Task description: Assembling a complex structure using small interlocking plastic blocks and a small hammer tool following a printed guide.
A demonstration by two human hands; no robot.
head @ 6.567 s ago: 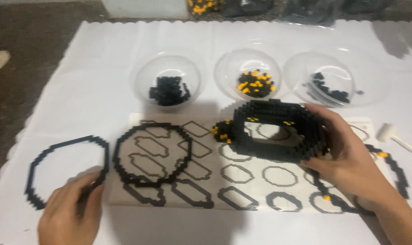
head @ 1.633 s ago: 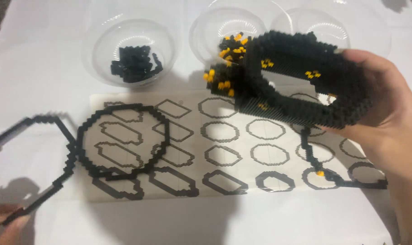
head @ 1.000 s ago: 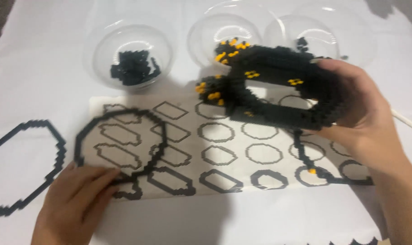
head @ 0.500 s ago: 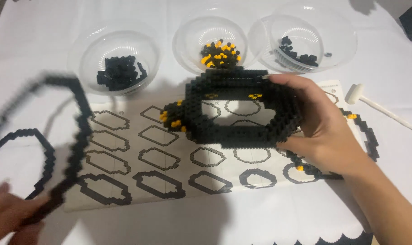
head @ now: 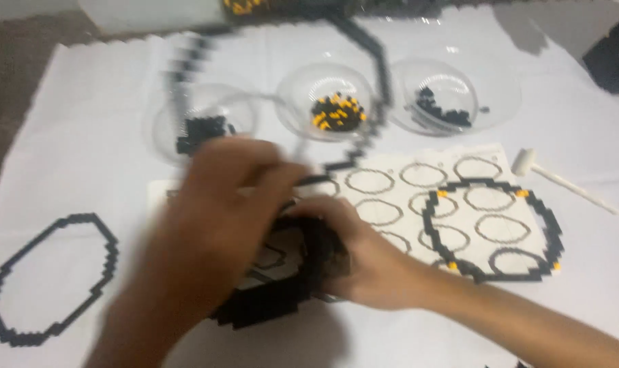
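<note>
- My right hand (head: 364, 262) is clamped on the thick black block frame (head: 282, 293), which sits low on the printed template sheet (head: 391, 197) directly between my two hands.
- My left hand (head: 221, 204) is closed on a thin black block ring (head: 371, 88), raised and blurred above the clear bowls (head: 330, 109).
- A second flat ring (head: 47, 276) lies well apart, left of my left hand.

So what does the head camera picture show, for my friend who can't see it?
Two bare hands, left and right, hold a chunky black brick ring over a white pattern sheet, the left lifting a thin, blurred black brick hoop. Three clear plastic bowls of small bricks stand behind on the white cloth.
</note>
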